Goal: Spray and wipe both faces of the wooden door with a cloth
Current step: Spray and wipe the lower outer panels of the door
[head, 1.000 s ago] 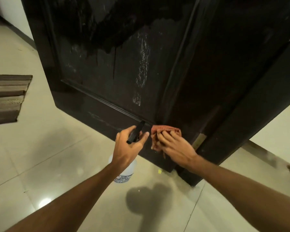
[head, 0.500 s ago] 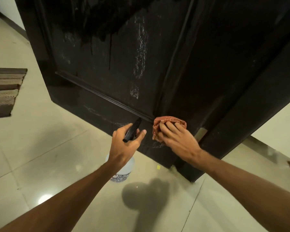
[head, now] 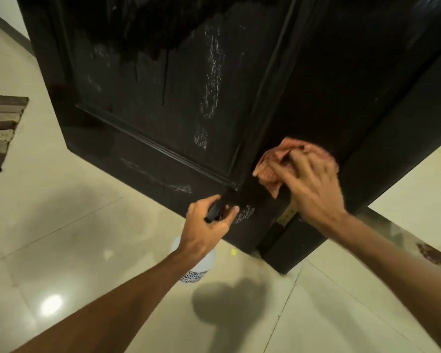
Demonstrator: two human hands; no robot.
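Cloth has slid up the door's hinge side under the right grip, fingers flat; the door's centre streaks sit nearer the left grip, clutching the sprayer.

Ahead: door fills upper centre, hard stop. Right: door frame meets it at the hinge edge, leaving only a slim gap at lower centre-right. Clear passage over floor across lower left and bottom. Striped mat at left edge, well apart. Held spray bottle hangs low at centre, near the door's bottom corner.
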